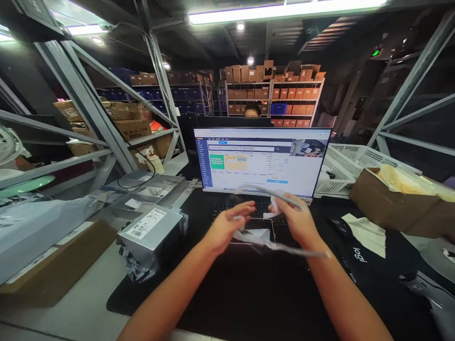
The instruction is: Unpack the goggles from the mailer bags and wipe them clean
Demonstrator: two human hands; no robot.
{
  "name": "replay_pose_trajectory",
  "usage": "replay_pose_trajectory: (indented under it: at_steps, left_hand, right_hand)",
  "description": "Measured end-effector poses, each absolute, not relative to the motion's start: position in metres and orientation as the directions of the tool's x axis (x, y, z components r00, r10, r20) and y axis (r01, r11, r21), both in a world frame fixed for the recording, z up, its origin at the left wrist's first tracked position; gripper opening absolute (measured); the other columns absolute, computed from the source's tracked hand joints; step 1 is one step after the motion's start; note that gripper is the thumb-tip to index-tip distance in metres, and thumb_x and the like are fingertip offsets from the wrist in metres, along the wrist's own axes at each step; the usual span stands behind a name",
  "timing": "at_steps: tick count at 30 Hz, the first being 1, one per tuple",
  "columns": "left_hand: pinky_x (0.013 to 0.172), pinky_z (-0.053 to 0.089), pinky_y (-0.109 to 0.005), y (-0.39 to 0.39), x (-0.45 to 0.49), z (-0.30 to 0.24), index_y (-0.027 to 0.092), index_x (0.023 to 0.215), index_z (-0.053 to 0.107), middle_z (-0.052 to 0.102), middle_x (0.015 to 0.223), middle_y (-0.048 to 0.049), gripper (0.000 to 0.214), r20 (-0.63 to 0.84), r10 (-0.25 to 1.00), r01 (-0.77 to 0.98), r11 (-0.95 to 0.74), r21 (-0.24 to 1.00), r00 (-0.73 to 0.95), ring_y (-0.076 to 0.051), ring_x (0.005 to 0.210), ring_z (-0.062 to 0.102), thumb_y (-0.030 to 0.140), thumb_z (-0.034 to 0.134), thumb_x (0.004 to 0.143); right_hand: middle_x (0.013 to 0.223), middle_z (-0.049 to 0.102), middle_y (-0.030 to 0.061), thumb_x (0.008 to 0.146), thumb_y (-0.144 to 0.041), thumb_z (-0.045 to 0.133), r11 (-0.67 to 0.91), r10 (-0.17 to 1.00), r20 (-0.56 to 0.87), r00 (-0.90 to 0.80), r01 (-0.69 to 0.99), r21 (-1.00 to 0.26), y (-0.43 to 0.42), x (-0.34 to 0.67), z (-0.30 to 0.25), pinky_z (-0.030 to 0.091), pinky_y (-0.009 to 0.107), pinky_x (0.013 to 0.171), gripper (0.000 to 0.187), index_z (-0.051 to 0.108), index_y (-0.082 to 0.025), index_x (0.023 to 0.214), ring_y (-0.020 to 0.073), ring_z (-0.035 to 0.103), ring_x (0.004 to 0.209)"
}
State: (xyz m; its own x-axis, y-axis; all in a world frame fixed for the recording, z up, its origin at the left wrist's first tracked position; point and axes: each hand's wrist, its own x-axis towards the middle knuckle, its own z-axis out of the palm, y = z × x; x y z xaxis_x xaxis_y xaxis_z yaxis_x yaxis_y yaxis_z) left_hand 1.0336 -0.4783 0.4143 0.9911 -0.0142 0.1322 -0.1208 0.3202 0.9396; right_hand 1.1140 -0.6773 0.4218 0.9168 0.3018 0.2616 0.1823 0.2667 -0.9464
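Note:
Between my hands is a pale, thin-armed frame (298,251), smeared by motion and shaped somewhat like a pair of glasses. Its two long arms reach to the right. My left hand (227,225) has thumb and fingers closed around its left end. With bent fingers my right hand (296,218) pinches a crumpled white piece (273,208), paper or cloth, beside the upper arm. Beneath them lies a small flat item with a light rim (274,232), partly covered. A silver box (152,227) with a printed label stands left of my left forearm.
Behind my hands stand a keyboard (220,208) and a lit monitor (249,166). A brown carton (384,203) and white baskets (366,156) are at right, near a mouse (337,227). Long packages (60,260) lie at left. Two people are partly visible beyond the desk.

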Motion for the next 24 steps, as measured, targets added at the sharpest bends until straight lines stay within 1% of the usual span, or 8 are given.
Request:
replay_pose_trajectory:
  at_steps: [3, 5, 7, 9, 11, 16, 19, 24]
  left_hand:
    - [0.103, 0.046, -0.039, -0.462, 1.037, 0.426, 0.019, 0.103, 0.079, 0.071, 0.122, -0.0142, 0.046, 0.175, 0.247, -0.25, 0.314, 0.916, 0.953, -0.03, 0.119, 0.062, 0.046, 0.087, 0.067]
    - [0.102, 0.047, -0.037, -0.45, 1.04, 0.43, 0.02, 0.102, 0.078, 0.075, 0.108, -0.0105, 0.045, 0.237, 0.357, -0.338, 0.255, 0.906, 0.904, -0.026, 0.11, 0.066, 0.044, 0.089, 0.065]
    - [0.101, 0.047, -0.036, -0.44, 1.04, 0.431, 0.022, 0.105, 0.077, 0.076, 0.103, -0.0079, 0.044, 0.32, 0.406, -0.41, 0.156, 0.899, 0.856, -0.023, 0.105, 0.066, 0.041, 0.089, 0.066]
    - [0.1, 0.047, -0.035, -0.434, 1.038, 0.431, 0.022, 0.109, 0.076, 0.075, 0.107, -0.0079, 0.046, 0.381, 0.411, -0.436, 0.045, 0.899, 0.828, -0.023, 0.107, 0.066, 0.04, 0.088, 0.068]
    - [0.097, 0.048, -0.034, -0.43, 1.035, 0.434, 0.02, 0.108, 0.075, 0.074, 0.109, -0.0089, 0.046, 0.415, 0.42, -0.43, -0.063, 0.901, 0.807, -0.024, 0.108, 0.065, 0.04, 0.088, 0.068]
    - [0.09, 0.052, -0.032, -0.429, 1.028, 0.445, 0.018, 0.104, 0.076, 0.073, 0.103, -0.0078, 0.042, 0.514, 0.47, -0.415, -0.303, 0.858, 0.718, -0.023, 0.099, 0.066, 0.038, 0.086, 0.069]
    - [0.094, 0.052, -0.032, -0.431, 1.025, 0.451, 0.02, 0.106, 0.075, 0.073, 0.105, -0.0065, 0.039, 0.579, 0.445, -0.435, -0.389, 0.812, 0.683, -0.022, 0.101, 0.066, 0.035, 0.083, 0.072]
    - [0.103, 0.049, -0.039, -0.433, 1.019, 0.454, 0.019, 0.108, 0.073, 0.072, 0.113, -0.0081, 0.034, 0.626, 0.364, -0.399, -0.53, 0.748, 0.689, -0.024, 0.109, 0.066, 0.032, 0.079, 0.077]
  right_hand:
    - [0.065, 0.065, 0.0013, 0.078, -0.054, 0.074, 0.202, 0.325, 0.296, 0.898, 0.24, -0.95, -0.703, 1.121, 0.43, 0.046, 0.03, 0.06, 0.033, 0.069, -0.021, 0.078, 0.0168, 0.057, 0.06]
    - [0.067, 0.066, 0.0017, 0.082, -0.051, 0.071, 0.062, 0.356, 0.322, 0.877, 0.321, -0.945, -0.718, 1.122, 0.436, 0.043, 0.029, 0.058, 0.03, 0.07, -0.021, 0.08, 0.017, 0.056, 0.061]
    - [0.071, 0.068, 0.0021, 0.084, -0.045, 0.068, -0.135, 0.355, 0.373, 0.857, 0.442, -0.887, -0.728, 1.121, 0.442, 0.041, 0.029, 0.059, 0.025, 0.071, -0.021, 0.081, 0.0175, 0.057, 0.064]
    - [0.071, 0.069, 0.0018, 0.086, -0.041, 0.066, -0.288, 0.355, 0.418, 0.836, 0.523, -0.802, -0.734, 1.119, 0.447, 0.039, 0.029, 0.059, 0.022, 0.071, -0.021, 0.078, 0.0175, 0.056, 0.063]
    - [0.066, 0.068, 0.0009, 0.087, -0.039, 0.063, -0.359, 0.377, 0.426, 0.822, 0.554, -0.751, -0.738, 1.117, 0.452, 0.038, 0.029, 0.057, 0.022, 0.07, -0.022, 0.076, 0.0167, 0.055, 0.059]
    - [0.073, 0.071, 0.0013, 0.09, -0.037, 0.062, -0.444, 0.412, 0.463, 0.785, 0.616, -0.65, -0.745, 1.115, 0.456, 0.042, 0.03, 0.063, 0.019, 0.071, -0.023, 0.08, 0.0183, 0.06, 0.064]
    - [0.077, 0.072, 0.0024, 0.091, -0.035, 0.061, -0.479, 0.423, 0.465, 0.778, 0.627, -0.614, -0.748, 1.114, 0.455, 0.044, 0.031, 0.065, 0.019, 0.072, -0.023, 0.082, 0.0194, 0.062, 0.067]
    - [0.079, 0.072, 0.0017, 0.092, -0.032, 0.059, -0.57, 0.436, 0.436, 0.787, 0.616, -0.543, -0.747, 1.111, 0.46, 0.044, 0.029, 0.067, 0.019, 0.073, -0.023, 0.085, 0.0184, 0.063, 0.07]
